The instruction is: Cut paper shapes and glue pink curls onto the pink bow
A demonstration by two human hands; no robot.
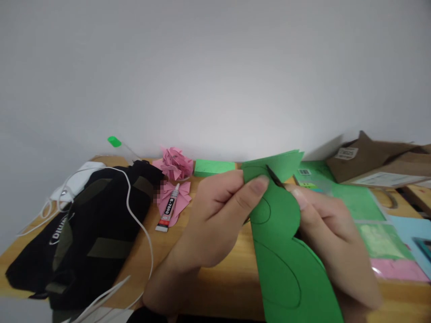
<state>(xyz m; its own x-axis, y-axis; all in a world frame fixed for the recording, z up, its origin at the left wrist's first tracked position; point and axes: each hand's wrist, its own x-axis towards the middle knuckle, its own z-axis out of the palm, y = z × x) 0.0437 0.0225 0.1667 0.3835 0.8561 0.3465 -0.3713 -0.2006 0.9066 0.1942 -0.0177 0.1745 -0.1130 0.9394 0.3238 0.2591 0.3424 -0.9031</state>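
Note:
Folded or layered green paper (279, 229) hangs in front of me, with curved dark lines drawn on it and a wavy cut edge on its right side. My left hand (225, 211) pinches the paper from the left, thumb on top. Closed around scissors (275, 176), my right hand (332, 233) is at the paper's right edge. One dark blade lies across the upper part of the paper, near my left thumb. The scissors' handles are hidden behind the paper and my right hand.
On the wooden table, a black bag (111, 215) with a white cable (129, 197) lies left. Pink paper pieces (177, 163), a glue tube (168, 208) and a green stack (214, 167) sit behind. A brown cardboard package (370, 157) and plastic-wrapped paper (382, 240) are right.

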